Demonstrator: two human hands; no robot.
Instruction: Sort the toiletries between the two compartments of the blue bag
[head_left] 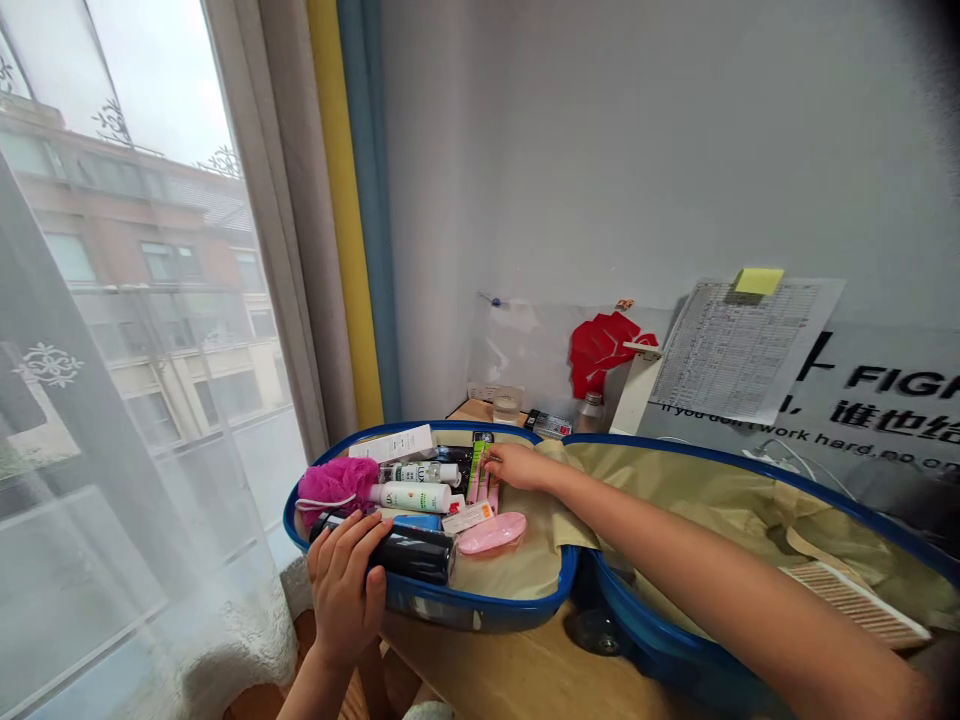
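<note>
An open blue suitcase (495, 607) has toiletries in its left half. Over the near end of a black bottle (416, 553) curl the fingers of my left hand (346, 585), by the case's front rim. My right hand (517, 467) reaches across to a slim green and pink pack (478, 472), its fingers closed at the pack's side; fingertips are partly hidden. Between the hands lie a white lotion bottle (412, 497), a clear bottle with a white cap (420, 473), a pink oval case (493, 534) and a small white box (468, 517). A magenta bath puff (337, 487) sits at left.
A long white box (391, 443) lies along the case's back edge. In the beige-lined right half is a whitish ribbed comb-like item (855, 600). Behind stand a small jar (505, 408) and a clear bottle (590, 411). Curtains (352, 250) and a window are at left.
</note>
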